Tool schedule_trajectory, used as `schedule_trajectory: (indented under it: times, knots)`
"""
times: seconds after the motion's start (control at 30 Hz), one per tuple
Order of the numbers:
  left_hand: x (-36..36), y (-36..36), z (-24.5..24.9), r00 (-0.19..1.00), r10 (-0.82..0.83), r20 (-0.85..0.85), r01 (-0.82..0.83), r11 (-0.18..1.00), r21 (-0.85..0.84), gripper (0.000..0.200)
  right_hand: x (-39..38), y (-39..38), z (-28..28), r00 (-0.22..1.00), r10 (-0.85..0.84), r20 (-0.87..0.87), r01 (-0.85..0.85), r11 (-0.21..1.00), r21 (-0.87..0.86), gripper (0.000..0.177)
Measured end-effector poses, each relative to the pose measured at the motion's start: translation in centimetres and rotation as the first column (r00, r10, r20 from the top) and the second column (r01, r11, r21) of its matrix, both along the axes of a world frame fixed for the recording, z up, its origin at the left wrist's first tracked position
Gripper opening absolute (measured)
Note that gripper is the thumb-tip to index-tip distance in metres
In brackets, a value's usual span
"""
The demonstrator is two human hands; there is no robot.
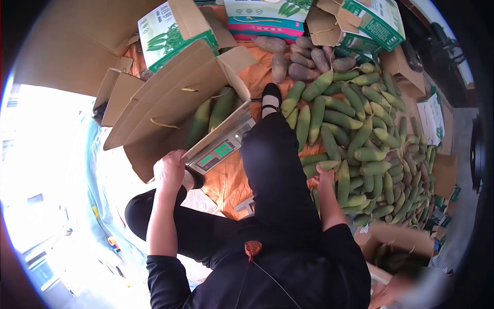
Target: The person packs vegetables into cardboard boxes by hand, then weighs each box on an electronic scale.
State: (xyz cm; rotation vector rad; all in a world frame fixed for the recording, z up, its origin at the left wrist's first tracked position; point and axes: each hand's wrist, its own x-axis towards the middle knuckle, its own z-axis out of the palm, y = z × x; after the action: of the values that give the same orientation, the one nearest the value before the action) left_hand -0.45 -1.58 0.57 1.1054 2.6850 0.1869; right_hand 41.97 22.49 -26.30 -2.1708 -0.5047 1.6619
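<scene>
My left hand [170, 169] is closed on the near rim of an open cardboard box [154, 110]. Two green radishes [222, 109] lie inside this box. It rests on a digital scale [218, 150] whose green display is lit. On the right, my right hand [325, 178] is at the near edge of a large heap of green radishes [360, 123]. Its fingers are wrapped round one green radish [310, 169], partly hidden by the hand.
Purplish radishes [303, 64] lie at the back on an orange sheet [226, 188]. Printed cartons [265, 9] stand behind them. At lower right is another open box [399, 237], with another person's hand [383, 297] near it. My foot [271, 98] stands between scale and heap.
</scene>
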Motion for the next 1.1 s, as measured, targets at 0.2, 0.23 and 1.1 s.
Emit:
schedule_trajectory:
  times: [0.2,0.23,1.1]
  knots:
    - [-0.2,-0.3,-0.2,0.999,-0.045,-0.024,0.045,0.999,-0.006,0.012,-6.5,3.1,11.4,0.822,0.556,0.126,-0.415,0.433,0.800,0.051]
    - [-0.3,-0.4,-0.3,0.999,-0.039,-0.024,0.039,0.999,0.002,0.012,-8.0,3.9,15.1,0.813,0.553,0.184,-0.440,0.376,0.816,0.051]
    - [-1.0,0.1,0.4,0.998,-0.044,-0.042,0.043,0.999,-0.019,0.014,-30.0,-5.2,34.3,0.252,0.920,-0.299,-0.270,0.364,0.891,0.036]
